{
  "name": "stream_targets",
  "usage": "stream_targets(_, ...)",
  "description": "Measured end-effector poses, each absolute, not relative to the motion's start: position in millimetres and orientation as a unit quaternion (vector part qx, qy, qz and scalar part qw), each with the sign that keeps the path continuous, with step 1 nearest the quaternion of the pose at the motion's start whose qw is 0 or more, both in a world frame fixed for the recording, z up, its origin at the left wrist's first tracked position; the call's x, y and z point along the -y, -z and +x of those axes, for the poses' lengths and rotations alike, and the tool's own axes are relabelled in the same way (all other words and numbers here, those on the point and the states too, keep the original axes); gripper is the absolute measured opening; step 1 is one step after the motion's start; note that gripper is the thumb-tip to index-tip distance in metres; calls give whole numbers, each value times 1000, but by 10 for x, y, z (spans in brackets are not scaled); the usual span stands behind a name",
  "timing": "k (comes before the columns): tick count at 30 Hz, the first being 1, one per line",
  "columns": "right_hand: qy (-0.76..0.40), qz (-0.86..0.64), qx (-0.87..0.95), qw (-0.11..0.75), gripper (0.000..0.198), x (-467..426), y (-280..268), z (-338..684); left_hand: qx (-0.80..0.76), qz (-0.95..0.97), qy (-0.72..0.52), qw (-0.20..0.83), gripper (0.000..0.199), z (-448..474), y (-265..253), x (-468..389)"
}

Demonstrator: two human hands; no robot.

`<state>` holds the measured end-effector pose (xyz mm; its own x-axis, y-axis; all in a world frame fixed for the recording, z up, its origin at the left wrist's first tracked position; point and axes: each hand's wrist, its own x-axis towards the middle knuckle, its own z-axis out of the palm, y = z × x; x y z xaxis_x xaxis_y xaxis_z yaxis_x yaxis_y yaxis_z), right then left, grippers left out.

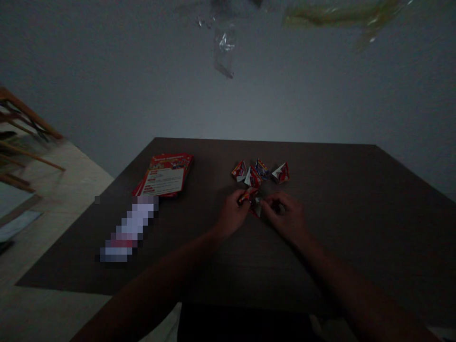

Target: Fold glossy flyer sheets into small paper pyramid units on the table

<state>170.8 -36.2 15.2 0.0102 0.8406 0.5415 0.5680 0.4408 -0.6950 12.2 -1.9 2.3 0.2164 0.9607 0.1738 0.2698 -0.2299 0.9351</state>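
Over the middle of the dark table, my left hand (232,216) is closed on a folded red paper piece (249,194) with printed sides and a pale inner face. My right hand (288,216) pinches the right edge of the same piece, thumb and forefinger together. Just beyond my hands lie several similar folded paper pieces, creased into pointed triangular shapes. Among them are a red one (239,171) at the left, a red-and-white one (252,177), a bluish one (262,169), and one apart at the right (281,174). Dim light hides the fine folds.
A stack of red printed flyers (166,178) lies on the table's left side. Nearer me is a pixelated bright oblong (130,230). The table (338,190) meets a pale wall (160,85) bearing clear plastic (224,50) and yellowish tape (331,16). Wooden furniture (30,114) stands left.
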Motion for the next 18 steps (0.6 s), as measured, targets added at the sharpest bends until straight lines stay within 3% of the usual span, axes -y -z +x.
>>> stream_targets(6, -76, -506, 731, 452, 12, 356, -170, 1673, -462, 662, -436, 398, 22, 138, 8, 40)
stream_targets(18, -202, -567, 633, 487, 22, 288, -35, 1760, -339, 514, -408, 674, 32, 86, 22, -52)
